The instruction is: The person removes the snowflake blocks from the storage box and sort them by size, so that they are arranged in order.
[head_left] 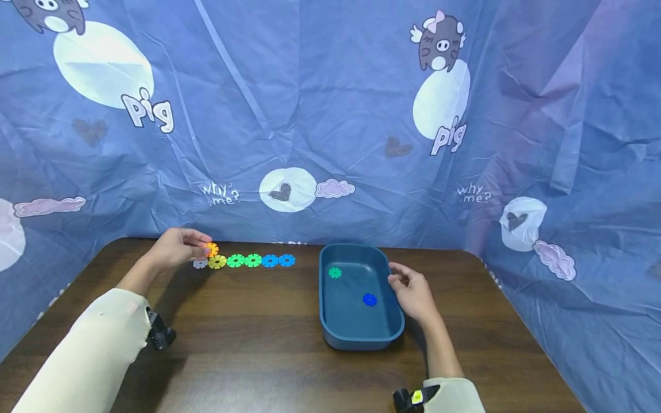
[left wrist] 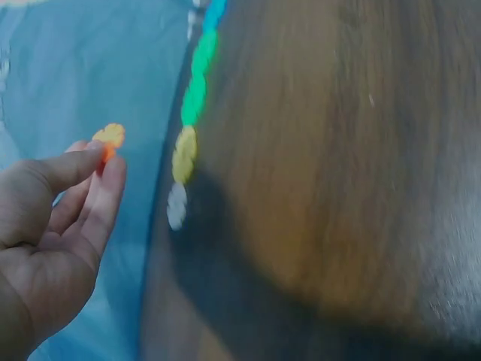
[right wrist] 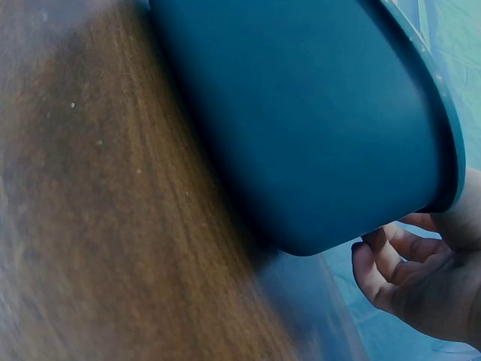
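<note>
My left hand (head_left: 178, 248) pinches an orange flower-shaped plastic disc (left wrist: 110, 135) between thumb and fingertips, above the far left of the table. Below it runs a row of similar discs: a whitish one (left wrist: 176, 206), a yellow one (head_left: 217, 262), two green (head_left: 245, 260) and two blue (head_left: 278, 261). At the right, my right hand (head_left: 414, 291) holds the right rim of a dark blue plastic tub (head_left: 361, 344), its fingers curled against the outer wall in the right wrist view. Inside the tub lie a teal-green disc (head_left: 335, 273) and a dark blue disc (head_left: 369, 300).
The brown wooden table (head_left: 248, 344) has a rounded far edge. Right behind that edge hangs a blue printed cloth (head_left: 341, 115), which also covers the sides. A shadow from the left arm falls on the wood.
</note>
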Action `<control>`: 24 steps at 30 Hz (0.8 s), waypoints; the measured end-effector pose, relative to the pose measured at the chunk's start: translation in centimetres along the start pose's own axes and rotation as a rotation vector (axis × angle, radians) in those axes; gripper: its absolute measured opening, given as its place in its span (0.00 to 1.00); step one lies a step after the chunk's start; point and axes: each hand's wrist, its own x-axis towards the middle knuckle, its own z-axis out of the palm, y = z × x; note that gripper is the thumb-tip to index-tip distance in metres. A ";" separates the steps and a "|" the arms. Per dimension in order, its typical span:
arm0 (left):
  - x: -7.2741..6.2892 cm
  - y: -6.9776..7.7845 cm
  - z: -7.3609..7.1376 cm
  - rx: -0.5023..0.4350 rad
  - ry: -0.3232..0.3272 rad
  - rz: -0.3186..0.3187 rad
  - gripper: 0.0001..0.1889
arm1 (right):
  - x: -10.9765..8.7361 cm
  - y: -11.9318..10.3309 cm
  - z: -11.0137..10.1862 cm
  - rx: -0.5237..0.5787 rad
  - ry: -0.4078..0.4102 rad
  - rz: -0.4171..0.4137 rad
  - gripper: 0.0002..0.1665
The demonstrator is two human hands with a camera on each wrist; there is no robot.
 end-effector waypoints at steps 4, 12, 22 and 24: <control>-0.8 -1.7 -1.0 -0.046 0.098 -0.071 0.21 | 0.0 0.0 -0.1 0.002 0.001 -0.004 0.22; -1.8 -4.1 -1.3 -0.105 0.217 -0.130 0.20 | -0.1 0.2 -0.1 0.003 -0.001 -0.013 0.21; -2.1 -5.2 -0.5 0.042 0.343 -0.216 0.18 | 0.0 0.2 0.0 0.004 -0.002 -0.002 0.22; -2.1 -5.3 -0.4 0.098 0.361 -0.229 0.17 | 0.1 0.2 0.0 0.008 -0.006 -0.007 0.22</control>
